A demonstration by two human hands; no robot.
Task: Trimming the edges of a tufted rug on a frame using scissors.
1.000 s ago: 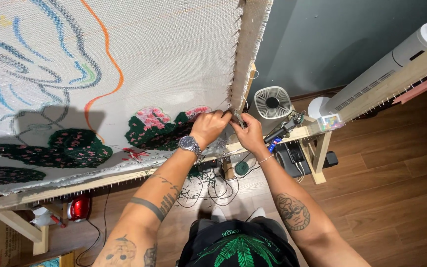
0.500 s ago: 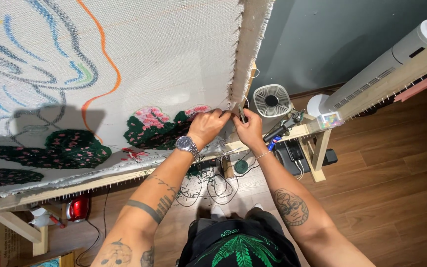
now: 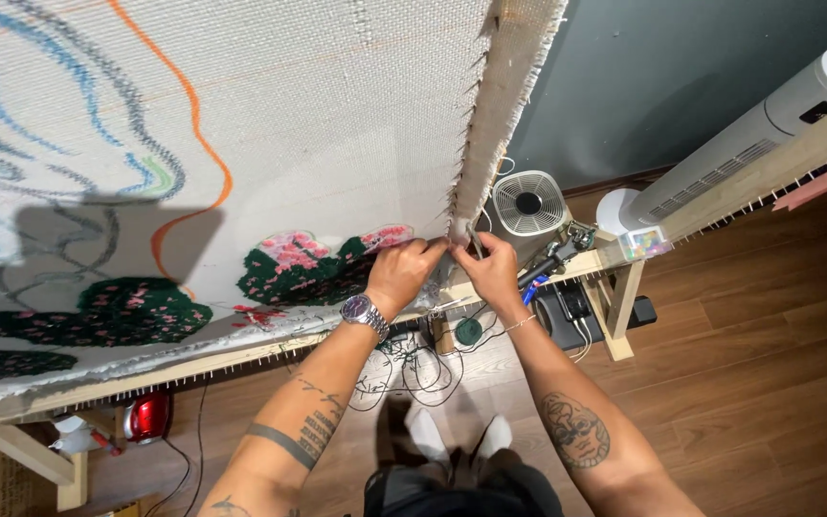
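I'm looking down at both hands working the lower right corner of the tufting cloth [image 3: 318, 124], where it meets the wooden frame [image 3: 519, 86]. My left hand [image 3: 404, 273] is clenched on the cloth's bottom edge just beside the corner, knuckles up, a silver wristwatch [image 3: 364, 311] on the wrist. My right hand [image 3: 492, 268] pinches the cloth at the very corner, against the frame's upright — whether a small tool sits in that grip I cannot tell.

The cloth reads as light and soft but stretched taut, with a loose weave that could fray or tear on the tack points along the frame's edge. I'd judge the doubled hem at the corner the safest place to hold, not the open weave. The green and pink tufted patch [image 3: 303, 268] lies just left of my left hand — thicker, heavier pile there.

Below the frame, tangled cables [image 3: 404, 369] lie on the wooden floor [image 3: 768, 383]; a small white fan [image 3: 528, 203] stands past the corner.
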